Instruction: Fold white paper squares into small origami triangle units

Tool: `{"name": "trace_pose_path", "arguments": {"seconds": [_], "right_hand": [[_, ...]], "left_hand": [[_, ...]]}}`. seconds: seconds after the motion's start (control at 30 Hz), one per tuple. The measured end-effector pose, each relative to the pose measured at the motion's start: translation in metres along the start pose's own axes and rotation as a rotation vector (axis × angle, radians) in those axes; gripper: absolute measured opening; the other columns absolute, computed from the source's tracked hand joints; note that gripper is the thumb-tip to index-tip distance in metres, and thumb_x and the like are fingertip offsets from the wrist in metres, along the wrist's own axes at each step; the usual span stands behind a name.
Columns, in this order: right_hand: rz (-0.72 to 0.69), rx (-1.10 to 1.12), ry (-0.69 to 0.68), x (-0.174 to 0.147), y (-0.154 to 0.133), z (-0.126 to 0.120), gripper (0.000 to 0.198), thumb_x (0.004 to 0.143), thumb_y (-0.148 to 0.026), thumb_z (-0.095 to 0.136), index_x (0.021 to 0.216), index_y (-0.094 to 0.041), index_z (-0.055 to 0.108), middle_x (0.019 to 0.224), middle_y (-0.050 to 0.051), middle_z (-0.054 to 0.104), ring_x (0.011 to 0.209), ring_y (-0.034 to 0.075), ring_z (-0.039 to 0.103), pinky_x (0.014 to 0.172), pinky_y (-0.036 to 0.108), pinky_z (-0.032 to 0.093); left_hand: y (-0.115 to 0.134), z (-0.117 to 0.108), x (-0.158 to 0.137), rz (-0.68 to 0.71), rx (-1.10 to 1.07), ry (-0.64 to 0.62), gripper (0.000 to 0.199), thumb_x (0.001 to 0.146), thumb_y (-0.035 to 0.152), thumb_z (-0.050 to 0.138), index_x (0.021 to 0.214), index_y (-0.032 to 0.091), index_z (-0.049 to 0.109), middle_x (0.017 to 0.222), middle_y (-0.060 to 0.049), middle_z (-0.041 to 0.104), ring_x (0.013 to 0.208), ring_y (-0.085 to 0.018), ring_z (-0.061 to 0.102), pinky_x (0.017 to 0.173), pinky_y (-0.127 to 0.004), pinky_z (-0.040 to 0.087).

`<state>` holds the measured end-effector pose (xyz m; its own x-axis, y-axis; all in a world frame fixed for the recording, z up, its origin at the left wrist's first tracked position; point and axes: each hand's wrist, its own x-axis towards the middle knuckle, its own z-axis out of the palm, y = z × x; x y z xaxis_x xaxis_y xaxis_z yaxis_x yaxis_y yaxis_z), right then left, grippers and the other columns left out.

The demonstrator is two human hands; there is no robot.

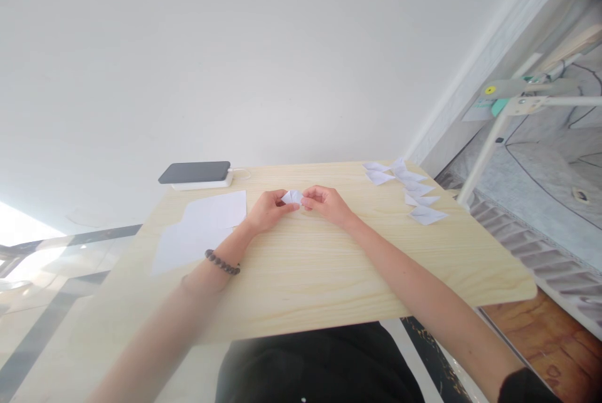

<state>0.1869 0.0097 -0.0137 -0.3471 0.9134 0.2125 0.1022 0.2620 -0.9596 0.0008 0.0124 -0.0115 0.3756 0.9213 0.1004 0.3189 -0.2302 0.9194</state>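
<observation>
Nearest is the person's dark clothing (320, 365), close behind the near edge of the wooden table (301, 290). On the left wrist there is 1 beaded bracelet (222, 263). Beyond this wrist, on the left side, lie at least 2 white paper sheets (214, 209), flat and partly hidden by the forearm; probably they are kept there to be near the left hand.

In the middle, above the table, the left hand (269, 210) pinches the left side of a small folded paper (294, 196) between thumb and fingers. The right hand (328, 205) has its thumb and finger closed on the right side. Holding from 2 sides seems to keep this small piece steady and its folds under control.

To the right lie several pointed folded pieces (427, 215), in an uneven row, perhaps set aside so the middle stays free. At the far left, a dark phone (195, 172) rests on a white block (202, 185), before the pale wall (282, 64).
</observation>
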Motion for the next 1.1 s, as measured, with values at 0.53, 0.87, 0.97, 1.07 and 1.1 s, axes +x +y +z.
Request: {"name": "trace_pose_path", "arguments": {"seconds": [0.53,0.87,0.97,1.07,1.1], "right_hand": [[-0.075,-0.16,0.064,-0.0015,-0.0014,0.0037,0.021,0.072,-0.037,0.056,0.079,-0.017,0.056,0.073,0.001,0.06,0.062,0.011,0.055,0.061,0.025,0.045],[-0.007,-0.097,0.078,-0.0015,-0.0011,0.001,0.024,0.07,-0.039,0.058,0.079,-0.017,0.056,0.071,0.001,0.06,0.062,0.011,0.056,0.062,0.026,0.046],[-0.007,-0.087,0.057,-0.0012,-0.0015,0.0015,0.025,0.07,-0.039,0.058,0.081,-0.016,0.056,0.072,0.001,0.059,0.06,0.01,0.055,0.061,0.025,0.045],[-0.009,-0.067,0.058,-0.0008,-0.0016,0.0013,0.024,0.07,-0.038,0.058,0.081,-0.016,0.056,0.07,0.0,0.058,0.059,0.009,0.053,0.061,0.024,0.044],[-0.009,-0.058,0.059,-0.0006,-0.0016,0.0011,0.024,0.071,-0.038,0.058,0.08,-0.016,0.056,0.069,0.0,0.058,0.059,0.009,0.053,0.061,0.024,0.044]], "left_hand": [[0.0041,-0.0024,0.0034,0.015,-0.106,0.063,0.042,0.074,0.051,0.052,0.082,0.012,0.064,0.077,-0.005,0.065,0.07,-0.014,0.055,0.067,-0.025,0.043],[0.0016,0.0001,-0.0007,-0.039,-0.137,-0.023,0.043,0.064,0.046,0.065,0.091,0.013,0.06,0.079,-0.005,0.066,0.07,-0.016,0.059,0.058,-0.024,0.042],[-0.0001,-0.001,0.001,-0.039,-0.165,-0.029,0.043,0.062,0.045,0.067,0.089,0.012,0.061,0.079,-0.005,0.066,0.07,-0.017,0.059,0.06,-0.025,0.042],[0.0012,-0.001,0.001,-0.072,-0.196,-0.026,0.044,0.06,0.046,0.067,0.089,0.013,0.062,0.077,-0.004,0.066,0.068,-0.016,0.059,0.059,-0.025,0.042],[0.0017,-0.0009,0.0007,-0.086,-0.202,-0.022,0.044,0.06,0.046,0.067,0.09,0.014,0.062,0.077,-0.004,0.067,0.067,-0.016,0.059,0.059,-0.025,0.042]]}}
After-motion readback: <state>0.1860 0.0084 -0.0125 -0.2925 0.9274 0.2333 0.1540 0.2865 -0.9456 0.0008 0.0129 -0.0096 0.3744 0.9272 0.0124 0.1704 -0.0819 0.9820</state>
